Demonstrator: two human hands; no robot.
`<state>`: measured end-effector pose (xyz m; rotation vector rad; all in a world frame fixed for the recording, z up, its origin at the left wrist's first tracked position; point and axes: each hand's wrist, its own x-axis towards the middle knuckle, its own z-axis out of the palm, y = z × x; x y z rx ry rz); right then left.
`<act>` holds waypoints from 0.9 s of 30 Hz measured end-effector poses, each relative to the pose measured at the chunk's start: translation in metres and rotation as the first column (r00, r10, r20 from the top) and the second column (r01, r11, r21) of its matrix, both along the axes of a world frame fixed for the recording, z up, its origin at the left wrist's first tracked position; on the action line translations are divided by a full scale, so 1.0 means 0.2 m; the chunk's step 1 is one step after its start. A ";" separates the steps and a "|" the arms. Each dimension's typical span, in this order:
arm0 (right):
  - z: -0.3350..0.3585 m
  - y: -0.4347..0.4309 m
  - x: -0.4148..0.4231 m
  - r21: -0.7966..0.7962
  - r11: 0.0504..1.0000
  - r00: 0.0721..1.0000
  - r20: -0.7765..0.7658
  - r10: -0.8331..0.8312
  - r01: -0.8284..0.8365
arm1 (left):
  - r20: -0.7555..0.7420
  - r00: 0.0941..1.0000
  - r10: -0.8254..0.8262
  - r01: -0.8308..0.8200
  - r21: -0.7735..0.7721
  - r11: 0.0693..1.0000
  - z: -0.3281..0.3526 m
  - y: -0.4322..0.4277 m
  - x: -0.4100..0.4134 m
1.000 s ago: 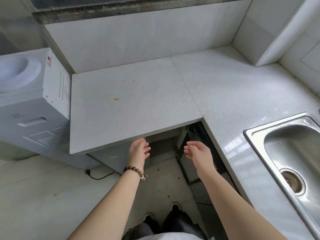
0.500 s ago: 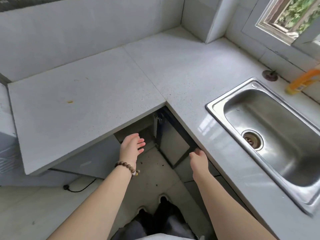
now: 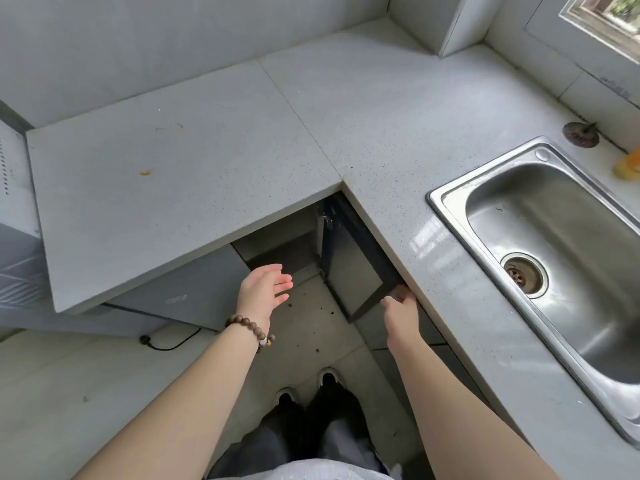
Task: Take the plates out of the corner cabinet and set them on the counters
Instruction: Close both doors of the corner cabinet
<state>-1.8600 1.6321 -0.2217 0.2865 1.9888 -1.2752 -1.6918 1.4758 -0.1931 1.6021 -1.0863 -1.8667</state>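
Observation:
The corner cabinet (image 3: 277, 247) sits under the L-shaped speckled grey counter (image 3: 194, 161), and its dark-framed door (image 3: 349, 268) stands swung out. My right hand (image 3: 398, 306) grips the door's outer edge just below the counter lip. My left hand (image 3: 265, 289), with a bead bracelet on the wrist, hovers open in front of the cabinet's dark opening and holds nothing. No plates show; the counter overhang hides the cabinet's inside.
A steel sink (image 3: 540, 258) is set in the right counter, with a round drain stopper (image 3: 580, 133) and a yellow object (image 3: 628, 168) behind it. A white appliance (image 3: 17, 209) stands at the left, its black cord (image 3: 166, 342) on the floor. My shoes (image 3: 308, 386) are below.
My right hand has gone from in front of the opening to the door's edge, and the door has swung further out. The view has shifted right, bringing the sink in. My left hand stays open.

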 end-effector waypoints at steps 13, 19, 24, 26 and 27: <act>0.02 -0.12 0.13 -0.005 0.907 0.907 0.006 0.422 -0.422 | 0.009 0.999 0.054 -0.054 0.034 0.998 0.00 -0.05 0.14; 0.08 -0.29 0.19 -0.034 0.889 0.885 0.080 0.459 -0.457 | -0.016 0.987 0.161 -0.160 0.057 0.985 0.00 -0.09 0.26; 0.13 -0.46 0.24 -0.127 0.913 0.887 0.217 0.408 -0.389 | -0.021 0.964 0.264 -0.262 0.068 0.963 0.01 -0.13 0.37; 0.16 -0.54 0.27 -0.168 0.936 0.887 0.304 0.347 -0.309 | -0.027 0.954 0.299 -0.296 0.074 0.952 0.01 -0.15 0.41; 0.17 -0.58 0.29 -0.190 0.942 0.879 0.345 0.328 -0.277 | -0.029 0.949 0.314 -0.311 0.076 0.947 0.02 -0.16 0.43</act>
